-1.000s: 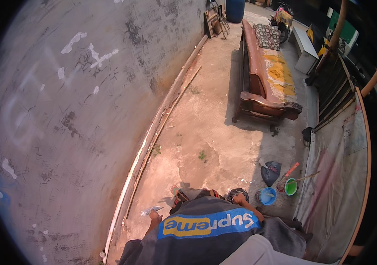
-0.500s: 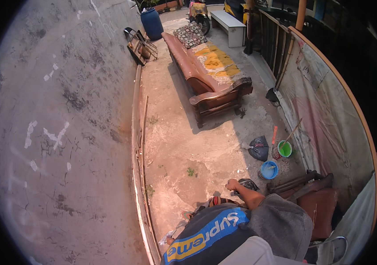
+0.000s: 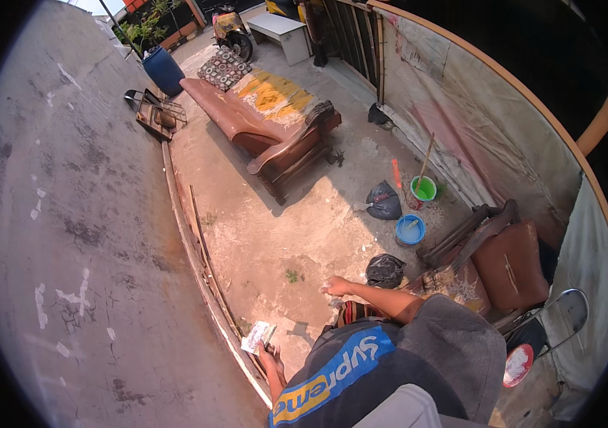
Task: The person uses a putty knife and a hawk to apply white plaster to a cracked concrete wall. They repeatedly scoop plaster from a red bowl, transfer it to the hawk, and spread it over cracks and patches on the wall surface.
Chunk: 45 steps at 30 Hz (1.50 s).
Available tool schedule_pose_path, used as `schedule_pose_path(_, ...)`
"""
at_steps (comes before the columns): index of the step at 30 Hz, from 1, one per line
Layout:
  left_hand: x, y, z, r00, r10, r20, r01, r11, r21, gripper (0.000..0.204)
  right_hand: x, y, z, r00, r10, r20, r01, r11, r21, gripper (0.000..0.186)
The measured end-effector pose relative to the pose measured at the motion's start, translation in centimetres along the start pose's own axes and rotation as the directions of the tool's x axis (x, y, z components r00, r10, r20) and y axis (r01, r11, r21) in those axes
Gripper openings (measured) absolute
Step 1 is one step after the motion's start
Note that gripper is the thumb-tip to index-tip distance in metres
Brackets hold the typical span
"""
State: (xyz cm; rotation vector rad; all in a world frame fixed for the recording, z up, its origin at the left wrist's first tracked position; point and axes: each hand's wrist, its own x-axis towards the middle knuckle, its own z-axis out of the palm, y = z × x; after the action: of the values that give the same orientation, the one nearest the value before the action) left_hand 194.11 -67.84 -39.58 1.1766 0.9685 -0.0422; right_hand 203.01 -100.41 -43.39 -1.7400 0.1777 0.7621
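My left hand (image 3: 271,355) is closed around a flat, roughly rectangular piece smeared with white (image 3: 257,337), held beside the foot of the wall; its exact kind is unclear. My right hand (image 3: 336,286) stretches forward over the concrete ground, fingers drawn together with a pale spot at the tips. Whether it grips something small I cannot make out. Just right of it lies a black plastic bag (image 3: 386,271). My dark shirt with a blue and yellow print hides what is below my chest, apart from some striped cloth (image 3: 355,312).
A worn brown sofa (image 3: 275,135) stands ahead. To the right are a blue bucket (image 3: 411,230), a green bucket (image 3: 423,188), another black bag (image 3: 384,202) and a brown armchair (image 3: 514,267). A red-rimmed bowl (image 3: 518,365) holds something white. A grey wall (image 3: 97,235) runs along the left.
My left hand has come out from beside my body, bringing the white-smeared piece into plain view. My right hand has moved left, away from the black bag. The whole view has turned.
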Motion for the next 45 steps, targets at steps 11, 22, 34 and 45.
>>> schedule_pose_path(11, -14.4, 6.2, 9.8, 0.63, -0.132, 0.766, -0.133, 0.953, 0.274, 0.064, -12.1, -6.9, 3.3, 0.875, -0.443, 0.195, 0.035, 0.461, 0.887, 0.046)
schedule_pose_path(22, -19.8, -3.2, -5.2, 0.639, -0.257, 0.725, -0.225, 0.839, 0.495, 0.069, -17.7, 7.2, 16.3, 0.846, -0.465, 0.261, -0.115, 0.319, 0.941, 0.035)
schedule_pose_path(34, -24.9, -6.6, -10.5, 0.562, -0.56, 0.609, -0.074, 0.699, 0.711, 0.061, -28.7, 12.5, 21.6, 0.975, -0.094, -0.199, 0.205, 0.057, 0.977, 0.033)
schedule_pose_path(45, -29.9, -13.3, -14.0, 0.784, -0.196, 0.589, -0.014, 0.943, 0.332, 0.037, -45.9, 23.1, 12.6, 0.825, 0.313, -0.47, 0.153, 0.677, 0.72, 0.043)
